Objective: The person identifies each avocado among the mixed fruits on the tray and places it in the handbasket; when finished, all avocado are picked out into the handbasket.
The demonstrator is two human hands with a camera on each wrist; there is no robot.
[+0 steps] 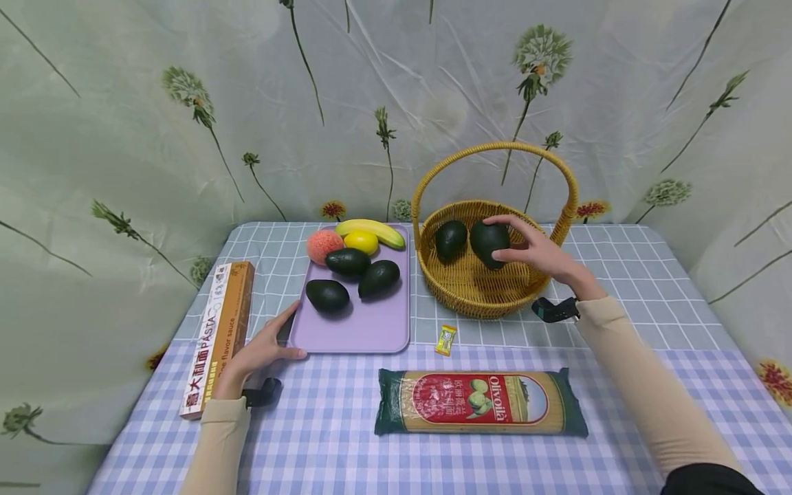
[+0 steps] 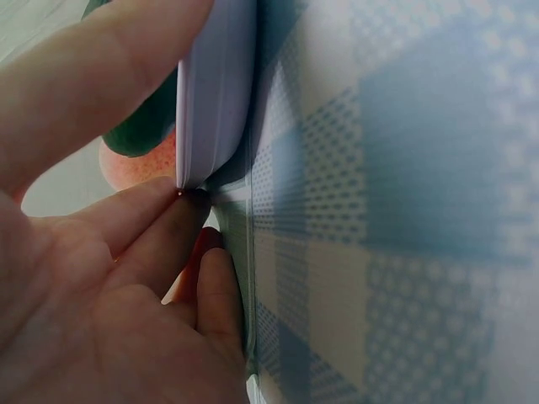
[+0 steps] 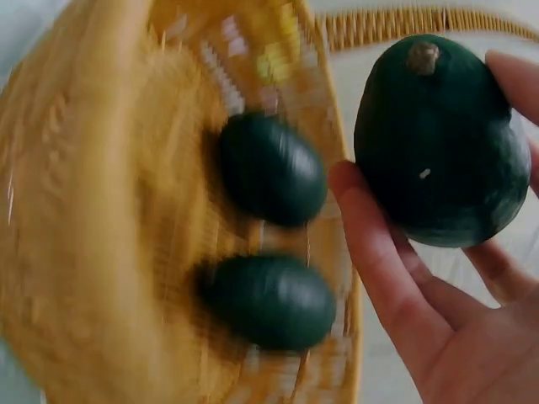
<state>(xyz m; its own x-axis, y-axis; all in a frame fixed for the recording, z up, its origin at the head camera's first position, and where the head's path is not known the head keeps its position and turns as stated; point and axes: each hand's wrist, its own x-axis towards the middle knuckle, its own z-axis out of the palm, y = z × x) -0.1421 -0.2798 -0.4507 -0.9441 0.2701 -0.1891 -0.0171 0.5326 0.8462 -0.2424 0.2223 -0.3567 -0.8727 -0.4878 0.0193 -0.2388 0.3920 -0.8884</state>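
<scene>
My right hand (image 1: 533,249) grips a dark green avocado (image 1: 487,242) between thumb and fingers above the wicker basket (image 1: 460,297). In the right wrist view that avocado shows its brown stem end, and two more lie in the basket: one avocado (image 3: 274,168) and a second avocado (image 3: 271,301). From the head, only one basket avocado (image 1: 450,240) shows beside the held one. My left hand (image 1: 260,350) rests at the near left corner of a lilac tray (image 1: 371,333), its fingers extended along the rim. Several avocados (image 1: 328,295) lie on the tray.
Also on the tray are a banana (image 1: 371,232), a lemon (image 1: 361,241) and a round pinkish fruit (image 1: 324,246). A pasta box (image 1: 218,337) stands left of it. A spaghetti pack (image 1: 481,403) and a small yellow wrapped sweet (image 1: 445,339) lie in front. The basket's tall handle (image 1: 495,146) arches upward.
</scene>
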